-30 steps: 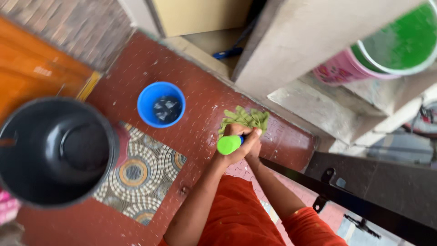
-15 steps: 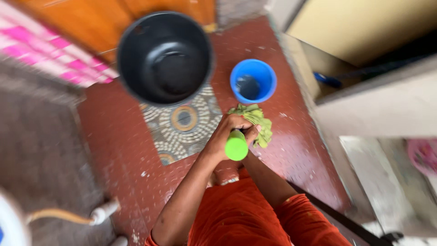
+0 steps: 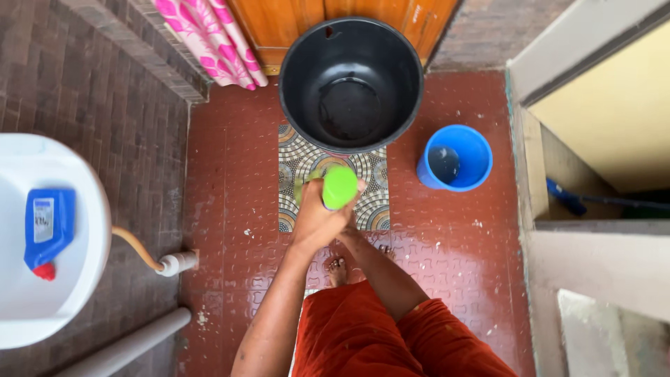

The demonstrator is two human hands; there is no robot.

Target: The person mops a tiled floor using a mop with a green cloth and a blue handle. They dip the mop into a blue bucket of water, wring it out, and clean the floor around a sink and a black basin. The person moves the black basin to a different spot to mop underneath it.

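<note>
Head view, looking straight down. Left hand point(image 3: 315, 222) wrapped tight around the mop handle point(image 3: 340, 186), whose bright green end cap points up at the camera, near frame centre. Right hand point(image 3: 349, 232) sits just under and at 4 o'clock of the left, mostly hidden by it; it seems to be on the same handle lower down, but I cannot tell if its fingers are closed. A sliver of green mop cloth point(image 3: 305, 183) shows at 9 o'clock of the cap, the rest hidden behind hand and cap.

Handle is over the patterned floor mat point(image 3: 370, 209), circles in brown, white and yellow. Black bucket point(image 3: 350, 84) stands at 12 o'clock of the cap, on the mat's far edge, some dark water in the bottom. Small blue bucket point(image 3: 455, 158) at 3 o'clock, on the red tiled floor point(image 3: 223, 195), apart from the mat, a little water inside.

Bare foot point(image 3: 338, 269) at 6 o'clock of the hands, orange skirt point(image 3: 363, 335) below it. White basin point(image 3: 42, 237) at 9 o'clock at the frame's left edge, blue bottle with red cap point(image 3: 46, 229) lying on it. Yellowish hose point(image 3: 136, 250) runs from under the basin to a white pipe point(image 3: 178, 262). Pink flowered curtain point(image 3: 209, 38) at 11 o'clock, wooden door point(image 3: 279, 28) behind the black bucket.
</note>
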